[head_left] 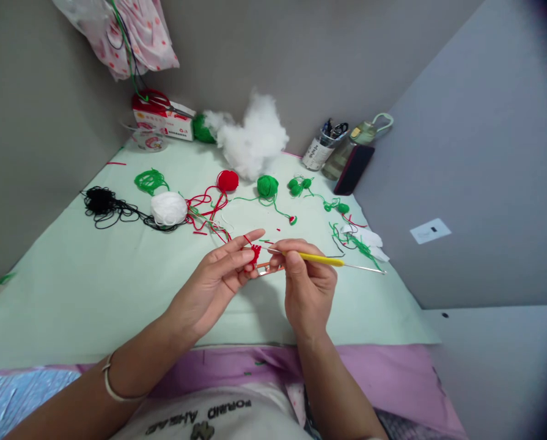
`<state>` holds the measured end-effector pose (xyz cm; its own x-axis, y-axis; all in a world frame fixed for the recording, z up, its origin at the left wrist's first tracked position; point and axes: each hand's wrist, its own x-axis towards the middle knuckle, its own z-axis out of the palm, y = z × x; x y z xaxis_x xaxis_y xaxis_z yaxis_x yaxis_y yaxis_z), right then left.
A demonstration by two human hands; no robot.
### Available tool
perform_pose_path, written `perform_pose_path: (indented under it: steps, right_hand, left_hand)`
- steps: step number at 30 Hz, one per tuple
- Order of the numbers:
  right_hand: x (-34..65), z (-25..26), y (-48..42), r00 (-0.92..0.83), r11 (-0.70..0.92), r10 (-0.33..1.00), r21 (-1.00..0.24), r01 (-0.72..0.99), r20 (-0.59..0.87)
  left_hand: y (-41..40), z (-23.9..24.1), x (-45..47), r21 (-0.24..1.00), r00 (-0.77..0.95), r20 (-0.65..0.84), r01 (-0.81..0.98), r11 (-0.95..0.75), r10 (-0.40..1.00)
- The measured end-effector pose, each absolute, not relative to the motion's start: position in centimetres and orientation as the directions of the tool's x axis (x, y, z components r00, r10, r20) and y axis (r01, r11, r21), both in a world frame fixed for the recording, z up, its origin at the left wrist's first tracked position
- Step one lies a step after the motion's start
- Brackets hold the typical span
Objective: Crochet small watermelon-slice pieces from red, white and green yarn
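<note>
My left hand (225,267) pinches a small red crochet piece (255,253) between thumb and fingers, its index finger stretched out with red yarn running over it. In my right hand (307,278) is a crochet hook (321,259) with a yellow handle, gripped like a pencil. The hook's thin metal tip points left and meets the top of the red piece; whether a loop is on it is too small to tell. An orange and silver object (266,269) shows partly between the hands, its kind unclear. Behind them lies a red yarn ball (228,181) with loose strands.
Across the pale green tabletop (117,293) lie a white yarn ball (168,209), black yarn (99,200), a green yarn ball (267,187) and small green pieces (299,186). White stuffing (255,137), a box (163,119), a pen cup (318,153), a bottle (341,157) and a phone (354,170) stand behind.
</note>
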<state>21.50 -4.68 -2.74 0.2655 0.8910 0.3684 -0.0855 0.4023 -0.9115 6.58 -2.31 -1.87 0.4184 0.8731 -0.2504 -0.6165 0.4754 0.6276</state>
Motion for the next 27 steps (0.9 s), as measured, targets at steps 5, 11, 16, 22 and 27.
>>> perform_pose_path:
  steps: [5,11,16,22,27]
  right_hand:
    - [21.8,-2.7,-4.7,0.253,0.375,0.905,-0.922,-0.1,0.341]
    - [21.6,-2.2,-4.6,0.261,0.38,0.906,-0.912,-0.156,0.332]
    - [21.0,-2.7,-4.7,0.164,0.545,0.788,-0.797,0.259,0.593]
    - [21.6,-2.8,-4.4,0.219,0.552,0.739,-0.758,0.346,0.638]
    - [21.8,-2.0,-4.3,0.236,0.419,0.881,-0.908,0.018,0.411]
  left_hand:
    - [-2.2,-1.5,6.2,0.578,0.421,-0.28,-0.644,0.501,0.863]
    - [-2.4,-1.2,6.2,0.684,0.38,-0.235,-0.589,0.43,0.895]
    - [-3.1,-1.7,7.0,0.787,0.232,-0.148,-0.561,0.256,0.961]
    - [-2.3,-2.1,6.6,0.614,0.417,-0.27,-0.62,0.488,0.868]
    - [-2.1,-1.8,6.5,0.7,0.35,-0.235,-0.587,0.408,0.907]
